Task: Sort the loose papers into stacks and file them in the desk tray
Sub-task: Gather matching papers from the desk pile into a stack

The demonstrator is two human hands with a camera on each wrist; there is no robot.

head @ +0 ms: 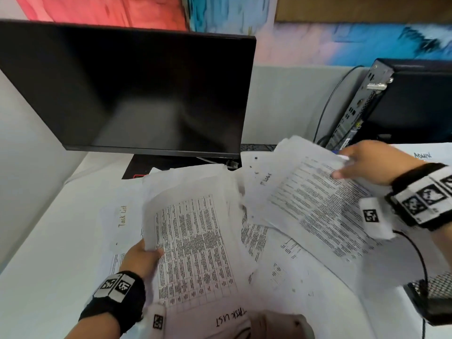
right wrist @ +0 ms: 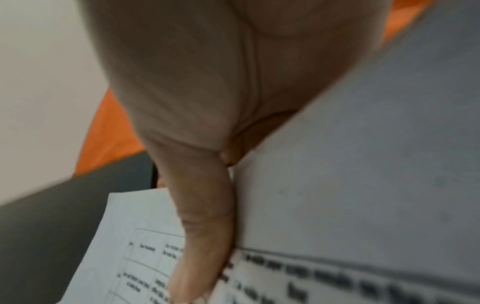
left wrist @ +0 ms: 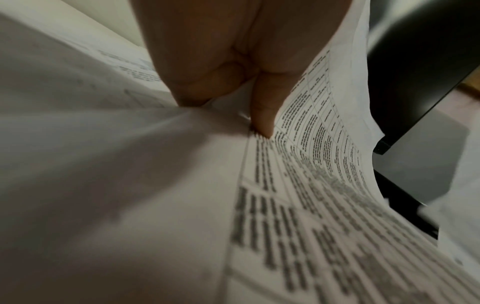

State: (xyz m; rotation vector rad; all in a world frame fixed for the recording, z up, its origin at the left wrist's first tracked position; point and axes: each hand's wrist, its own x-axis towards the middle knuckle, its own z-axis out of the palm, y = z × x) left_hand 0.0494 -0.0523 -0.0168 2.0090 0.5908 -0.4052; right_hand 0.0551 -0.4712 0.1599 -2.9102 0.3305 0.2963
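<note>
Pinching table sheet (head: 195, 243) under left thumb (head: 156, 253); right fingers (head: 342, 173) atop text sheets (head: 318, 206)

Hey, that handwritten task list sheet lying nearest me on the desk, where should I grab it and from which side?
Take the white handwritten task list sheet by its near edge, coming in from your side of the desk. The far part seems tucked under the printed table pages that your left hand holds, so only the near strip looks free. It lies flat: slide it toward you, then pinch.

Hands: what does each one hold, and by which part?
Left hand pinches the white table-printed sheets at their left edge; right hand grips the white text-printed sheets at their far corner.
</note>
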